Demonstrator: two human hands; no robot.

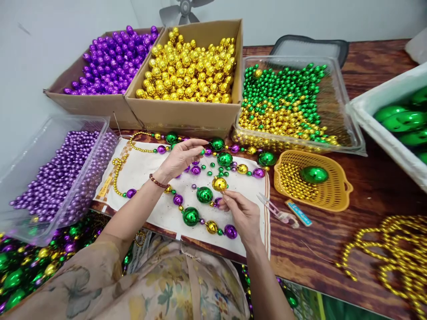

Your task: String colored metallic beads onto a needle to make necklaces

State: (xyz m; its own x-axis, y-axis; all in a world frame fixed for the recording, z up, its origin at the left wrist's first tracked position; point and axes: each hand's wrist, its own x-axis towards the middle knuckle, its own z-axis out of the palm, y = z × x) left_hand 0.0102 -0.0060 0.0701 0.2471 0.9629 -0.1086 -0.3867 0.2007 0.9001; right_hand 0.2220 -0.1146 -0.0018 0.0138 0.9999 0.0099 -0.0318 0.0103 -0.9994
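A small green bead [202, 152] is pinched in the left hand's [182, 156] fingertips, over the far edge of the white cloth [147, 174]. The right hand [243, 214] nips the bead strand [191, 216] just beneath a gold bead [219, 183], mid-cloth.

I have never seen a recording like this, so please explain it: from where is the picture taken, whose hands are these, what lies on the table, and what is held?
There is no machine: a person works with bare hands, and one camera worn on the head looks down at them. The left hand pinches a small green bead; the right hand pinches the bead strand beside a gold ball. The strand lies on a white cloth on the wooden table. Behind, cardboard boxes hold purple balls and gold balls; a clear tray holds small purple beads; a yellow basket holds a green ball.
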